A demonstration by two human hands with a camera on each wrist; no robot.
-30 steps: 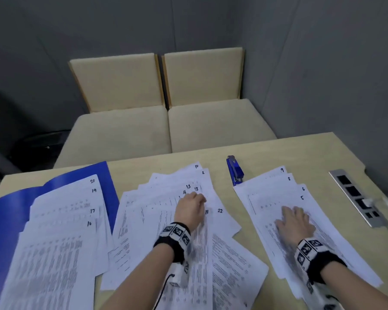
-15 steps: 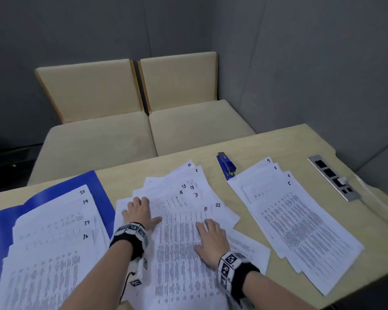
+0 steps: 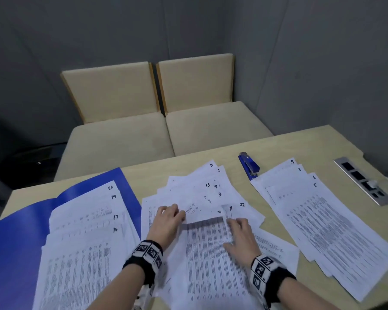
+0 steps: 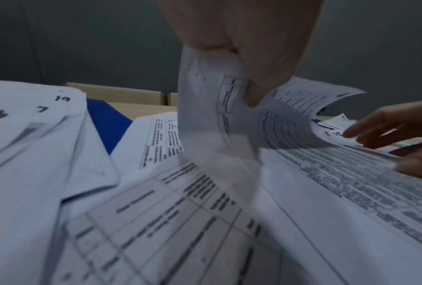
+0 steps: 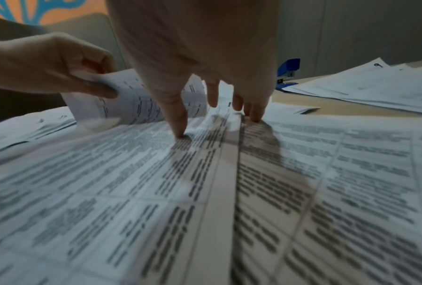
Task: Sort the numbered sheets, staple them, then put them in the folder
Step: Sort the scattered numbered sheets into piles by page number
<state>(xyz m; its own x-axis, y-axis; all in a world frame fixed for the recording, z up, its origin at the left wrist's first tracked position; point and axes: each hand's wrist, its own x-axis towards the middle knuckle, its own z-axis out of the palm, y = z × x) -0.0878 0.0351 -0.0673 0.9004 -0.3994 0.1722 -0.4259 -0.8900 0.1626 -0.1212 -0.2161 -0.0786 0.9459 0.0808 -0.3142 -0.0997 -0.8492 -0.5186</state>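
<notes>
Three spreads of numbered sheets lie on the table. The left pile (image 3: 83, 238), showing 16 to 20, rests on the open blue folder (image 3: 14, 238). The right pile (image 3: 327, 222) shows 5 to 9. My left hand (image 3: 169, 217) pinches the top edge of a sheet (image 3: 205, 212) in the messy middle pile (image 3: 211, 253) and curls it upward (image 4: 241, 115). My right hand (image 3: 240, 233) presses straight fingers (image 5: 175, 117) flat on the printed sheet beside it. The blue stapler (image 3: 248, 165) lies behind, between the middle and right piles.
Two beige upholstered seats (image 3: 161, 130) stand behind the table's far edge. A metal socket strip (image 3: 363, 181) with a white plug is set into the table at the far right. Grey walls close off the corner.
My right hand crossed from the right pile to the middle pile. My left hand slid to the left side of the pile, then took a sheet's top edge and lifted it.
</notes>
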